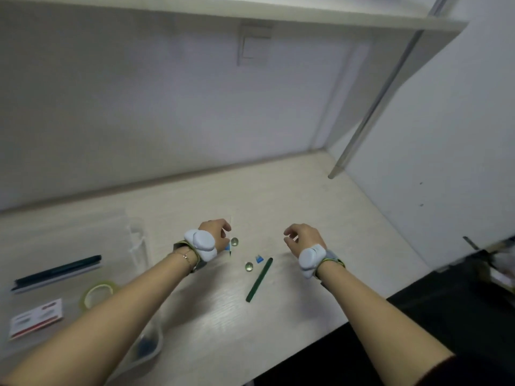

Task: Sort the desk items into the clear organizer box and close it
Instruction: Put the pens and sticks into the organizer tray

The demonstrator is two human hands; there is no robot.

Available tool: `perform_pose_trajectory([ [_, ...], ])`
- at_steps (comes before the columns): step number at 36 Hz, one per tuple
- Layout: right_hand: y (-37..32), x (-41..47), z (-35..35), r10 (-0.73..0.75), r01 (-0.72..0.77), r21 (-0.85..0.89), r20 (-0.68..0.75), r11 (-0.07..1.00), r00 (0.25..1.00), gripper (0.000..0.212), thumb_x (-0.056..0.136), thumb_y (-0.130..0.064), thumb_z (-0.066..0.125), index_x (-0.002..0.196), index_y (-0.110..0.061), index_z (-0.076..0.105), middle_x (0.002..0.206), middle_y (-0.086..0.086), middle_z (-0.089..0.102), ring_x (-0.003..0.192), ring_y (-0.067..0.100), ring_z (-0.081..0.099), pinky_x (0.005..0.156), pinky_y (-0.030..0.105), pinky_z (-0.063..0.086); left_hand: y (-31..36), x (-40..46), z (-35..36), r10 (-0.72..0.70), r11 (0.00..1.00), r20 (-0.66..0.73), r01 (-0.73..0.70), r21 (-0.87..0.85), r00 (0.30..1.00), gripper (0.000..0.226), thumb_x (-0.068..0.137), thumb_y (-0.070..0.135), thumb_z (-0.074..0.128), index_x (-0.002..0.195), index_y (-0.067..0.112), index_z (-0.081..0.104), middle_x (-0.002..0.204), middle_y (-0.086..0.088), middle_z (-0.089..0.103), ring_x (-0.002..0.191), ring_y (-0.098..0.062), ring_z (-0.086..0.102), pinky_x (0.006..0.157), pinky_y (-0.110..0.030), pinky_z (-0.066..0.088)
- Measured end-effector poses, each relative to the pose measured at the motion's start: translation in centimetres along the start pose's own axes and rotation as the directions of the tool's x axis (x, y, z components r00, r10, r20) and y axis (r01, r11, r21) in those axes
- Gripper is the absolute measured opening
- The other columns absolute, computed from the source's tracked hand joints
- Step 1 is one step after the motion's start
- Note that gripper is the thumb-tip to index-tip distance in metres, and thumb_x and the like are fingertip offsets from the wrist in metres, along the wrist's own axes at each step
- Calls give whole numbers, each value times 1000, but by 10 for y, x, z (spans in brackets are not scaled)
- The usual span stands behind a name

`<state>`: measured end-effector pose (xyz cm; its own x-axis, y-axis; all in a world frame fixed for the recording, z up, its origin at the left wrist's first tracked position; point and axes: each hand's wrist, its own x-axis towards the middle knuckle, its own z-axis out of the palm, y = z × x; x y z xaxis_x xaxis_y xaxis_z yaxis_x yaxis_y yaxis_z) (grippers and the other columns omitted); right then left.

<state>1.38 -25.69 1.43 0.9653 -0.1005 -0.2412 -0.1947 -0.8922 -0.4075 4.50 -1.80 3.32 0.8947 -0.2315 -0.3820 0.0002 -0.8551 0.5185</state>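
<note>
two hands over a pale desk (292, 196) strewn with small items beside a clear organizer box.
the left hand (216, 232) has its fingers closed on a thin white stick with a blue part (228, 247); the right hand (302, 238) hovers empty, fingers curled and apart. between them lie two glass beads (234, 241) (249, 266), a small blue clip (259, 259) and a green stick (259, 280). the clear organizer box (138, 240) stands open at left, partly blurred; its contents cannot be made out. nearer lie dark pens (57, 271), a tape roll (97, 295), a printed card (36, 319) and a clear dish with something blue (146, 345).
</note>
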Motion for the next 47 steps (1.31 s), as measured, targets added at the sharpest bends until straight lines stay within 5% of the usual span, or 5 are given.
perform_pose_trajectory([
  [19,10,40,61,-234,408,-263,510,874,828,28,93,-13,50,120,-15,59,128,12,48,111,31,54,89,35,47,-14,49,49,-289,957,78,288,22,954,25,87,20,58,104,5,69,115,-10,66,103,-26,62,81,-25,46],
  [27,14,49,69,-286,484,-224,575,846,766,28,89,-20,49,114,-8,53,106,14,54,105,36,57,89,39,46,-13,61,69,-382,919,51,373,124,923,22,81,35,61,80,14,58,87,-3,57,76,-21,55,66,-23,41],
  [32,13,52,70,-295,493,-230,568,839,768,19,86,-19,51,103,-10,50,98,10,54,92,31,57,78,36,44,-14,68,73,-421,899,44,410,154,906,31,83,38,60,97,10,66,99,-6,64,85,-22,60,68,-24,42],
  [40,19,51,71,-339,550,-256,566,795,752,24,88,-9,53,111,-11,58,123,10,45,100,32,57,76,37,49,-15,73,77,-445,888,42,435,149,894,35,85,37,61,104,8,65,111,-8,66,101,-24,64,68,-24,41],
  [47,23,52,75,-352,546,-228,556,806,753,22,87,-10,53,108,-12,57,117,9,47,96,32,58,72,36,48,-18,79,75,-449,888,49,440,133,892,13,86,24,58,85,12,62,86,-6,58,86,-22,59,64,-23,38],
])
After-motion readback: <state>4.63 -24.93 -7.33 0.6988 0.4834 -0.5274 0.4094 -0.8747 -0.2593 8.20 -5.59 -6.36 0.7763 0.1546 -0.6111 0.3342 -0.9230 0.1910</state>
